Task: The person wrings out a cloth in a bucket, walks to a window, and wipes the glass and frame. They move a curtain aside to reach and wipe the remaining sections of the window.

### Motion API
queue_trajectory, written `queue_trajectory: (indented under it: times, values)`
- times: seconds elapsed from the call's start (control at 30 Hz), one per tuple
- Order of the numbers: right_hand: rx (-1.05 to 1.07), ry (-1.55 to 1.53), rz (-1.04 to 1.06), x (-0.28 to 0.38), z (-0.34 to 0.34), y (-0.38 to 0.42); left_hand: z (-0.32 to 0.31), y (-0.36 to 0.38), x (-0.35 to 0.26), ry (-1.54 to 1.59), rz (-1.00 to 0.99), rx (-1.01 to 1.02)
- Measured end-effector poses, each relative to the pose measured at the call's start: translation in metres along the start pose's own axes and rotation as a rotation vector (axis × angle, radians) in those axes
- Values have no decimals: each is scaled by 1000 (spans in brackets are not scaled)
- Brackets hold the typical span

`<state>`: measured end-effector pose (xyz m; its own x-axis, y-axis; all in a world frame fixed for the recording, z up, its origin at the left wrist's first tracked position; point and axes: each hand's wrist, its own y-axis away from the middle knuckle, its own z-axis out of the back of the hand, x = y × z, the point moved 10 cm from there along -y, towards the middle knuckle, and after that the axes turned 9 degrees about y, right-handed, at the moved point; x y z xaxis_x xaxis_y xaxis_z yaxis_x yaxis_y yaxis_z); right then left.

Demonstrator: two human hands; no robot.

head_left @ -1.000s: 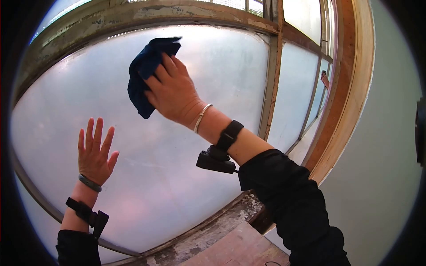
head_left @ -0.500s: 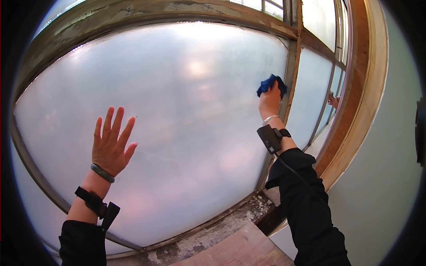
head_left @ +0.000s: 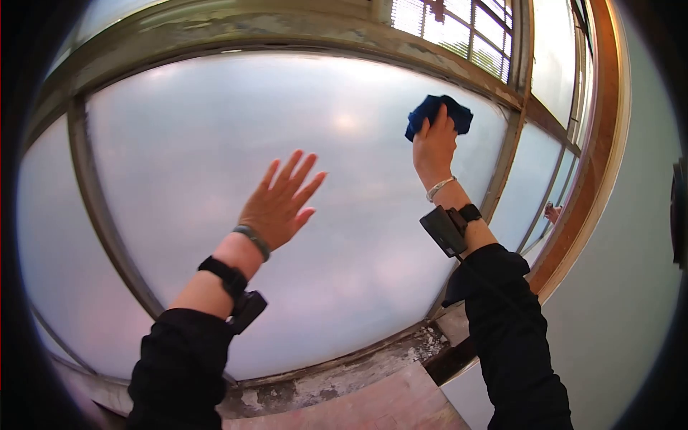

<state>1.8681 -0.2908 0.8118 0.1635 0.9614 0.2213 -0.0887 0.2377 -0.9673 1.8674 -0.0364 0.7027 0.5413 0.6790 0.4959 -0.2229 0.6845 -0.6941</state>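
Observation:
A large frosted glass pane (head_left: 344, 287) fills the middle of the view, set in a worn frame (head_left: 107, 222). My right hand (head_left: 435, 147) has its fingers wrapped on a dark blue cloth (head_left: 438, 116) at the upper right part of the pane. My left hand (head_left: 278, 204) is in front of the pane's middle, fingers spread and holding nothing; whether it touches the glass I cannot tell. Each wrist carries a bracelet and a strapped black device.
Below the pane runs a crumbling sill (head_left: 315, 387) beside a pinkish board (head_left: 365, 405). A wooden frame edge (head_left: 598, 158) and a pale wall (head_left: 623, 287) stand at right. Another hand (head_left: 552, 212) shows at the far right panes. A barred window (head_left: 466, 32) is above.
The view has shifted left and up. Against the pane, my right hand with the cloth has moved left from the right frame edge. My left hand has moved right and remains spread.

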Motion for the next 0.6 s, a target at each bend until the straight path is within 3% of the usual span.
queue_trajectory:
  times: [0.23, 0.3, 0.47, 0.6]
  values:
    - [24, -71, 203, 137, 8, -2, -3, 8, 2, 6, -28, 116]
    - [37, -122, 226, 181, 24, 3, 11, 48, 17, -29, -50, 160]
    - [-32, -192, 348, 281, 49, 36, 47, 151, 99, -108, 103, 232]
    - [-36, -299, 478, 357, 63, 60, 86, 191, 167, -167, 280, 188]
